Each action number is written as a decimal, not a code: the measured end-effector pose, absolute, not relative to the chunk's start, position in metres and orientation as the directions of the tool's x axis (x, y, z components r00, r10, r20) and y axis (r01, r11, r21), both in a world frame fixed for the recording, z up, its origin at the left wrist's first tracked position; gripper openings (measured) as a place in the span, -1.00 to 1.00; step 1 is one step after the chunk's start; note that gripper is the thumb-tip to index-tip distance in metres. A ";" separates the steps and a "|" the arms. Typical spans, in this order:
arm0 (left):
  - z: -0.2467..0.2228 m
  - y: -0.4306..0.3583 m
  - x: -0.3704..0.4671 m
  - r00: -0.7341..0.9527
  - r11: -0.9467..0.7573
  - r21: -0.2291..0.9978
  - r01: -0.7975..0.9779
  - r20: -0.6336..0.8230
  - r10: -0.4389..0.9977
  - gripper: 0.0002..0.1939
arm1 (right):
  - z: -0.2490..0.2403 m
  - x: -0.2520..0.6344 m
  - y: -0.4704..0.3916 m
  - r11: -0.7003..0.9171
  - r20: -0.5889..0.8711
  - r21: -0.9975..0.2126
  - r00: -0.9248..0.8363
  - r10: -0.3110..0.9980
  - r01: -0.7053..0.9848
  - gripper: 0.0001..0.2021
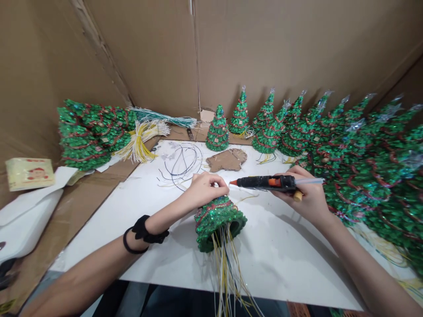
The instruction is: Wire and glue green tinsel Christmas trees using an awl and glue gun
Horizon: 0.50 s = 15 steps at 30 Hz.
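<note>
My left hand [209, 188] is closed around the upper part of a small glittery green Christmas tree [218, 220], which lies tilted with its hollow base toward me. White, yellow and dark wires [226, 264] trail out of that base and over the table's front edge. The tree's tip is hidden by my fingers. In my right hand [306, 198] is a black glue gun [264, 182], with a clear glue stick [309, 181] sticking out of its back. Its orange nozzle points left, close to my left fingertips.
Finished-looking trees with clear stars [330, 132] crowd the right side, and other trees [89, 132] stand at back left. Bundled wires [140, 141], loose wires [181, 165] and a cardboard piece [228, 160] lie on the white board [132, 220]. Cardboard walls [264, 44] rise behind.
</note>
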State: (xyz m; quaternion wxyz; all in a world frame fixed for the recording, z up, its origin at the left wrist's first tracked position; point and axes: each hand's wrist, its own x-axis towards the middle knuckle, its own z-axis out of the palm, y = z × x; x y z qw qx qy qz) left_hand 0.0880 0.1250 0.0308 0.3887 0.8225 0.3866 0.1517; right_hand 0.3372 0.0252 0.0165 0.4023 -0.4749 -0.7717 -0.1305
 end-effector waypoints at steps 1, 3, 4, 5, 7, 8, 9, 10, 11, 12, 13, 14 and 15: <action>0.030 0.125 0.088 0.657 -0.400 0.758 0.515 -0.049 0.753 -0.82 | 0.016 0.337 0.025 0.513 0.742 -0.183 -0.224 0.632 0.839 -0.92; 0.029 0.125 0.087 0.658 -0.405 0.758 0.511 -0.042 0.752 -0.81 | 0.016 0.337 0.025 0.510 0.738 -0.188 -0.222 0.637 0.839 -0.92; 0.028 0.126 0.087 0.658 -0.408 0.757 0.510 -0.037 0.752 -0.81 | 0.016 0.337 0.025 0.510 0.735 -0.189 -0.224 0.640 0.840 -0.91; 0.027 0.126 0.087 0.656 -0.410 0.758 0.508 -0.033 0.754 -0.81 | 0.016 0.337 0.025 0.509 0.730 -0.189 -0.226 0.645 0.840 -0.91; 0.026 0.126 0.087 0.657 -0.408 0.763 0.502 -0.029 0.754 -0.81 | 0.015 0.336 0.025 0.506 0.723 -0.194 -0.226 0.653 0.840 -0.91; 0.026 0.127 0.087 0.658 -0.406 0.765 0.499 -0.029 0.753 -0.81 | 0.016 0.336 0.025 0.502 0.722 -0.199 -0.221 0.656 0.842 -0.92; 0.025 0.127 0.087 0.659 -0.406 0.767 0.497 -0.030 0.751 -0.81 | 0.016 0.336 0.025 0.496 0.723 -0.204 -0.213 0.658 0.844 -0.93; 0.025 0.127 0.087 0.663 -0.406 0.768 0.495 -0.032 0.748 -0.80 | 0.016 0.336 0.025 0.491 0.726 -0.207 -0.204 0.657 0.846 -0.94; 0.025 0.128 0.087 0.666 -0.407 0.769 0.493 -0.032 0.746 -0.81 | 0.017 0.335 0.025 0.486 0.732 -0.207 -0.196 0.653 0.849 -0.95; 0.025 0.128 0.087 0.668 -0.408 0.769 0.492 -0.033 0.743 -0.81 | 0.018 0.335 0.024 0.482 0.734 -0.207 -0.191 0.652 0.852 -0.95; 0.025 0.128 0.087 0.669 -0.408 0.770 0.491 -0.034 0.742 -0.81 | 0.018 0.335 0.024 0.478 0.734 -0.207 -0.188 0.653 0.854 -0.96; 0.025 0.128 0.087 0.669 -0.407 0.770 0.491 -0.035 0.742 -0.81 | 0.019 0.335 0.024 0.477 0.733 -0.209 -0.186 0.654 0.854 -0.96; 0.026 0.127 0.087 0.667 -0.405 0.770 0.493 -0.035 0.745 -0.81 | 0.020 0.334 0.024 0.477 0.730 -0.214 -0.185 0.658 0.853 -0.97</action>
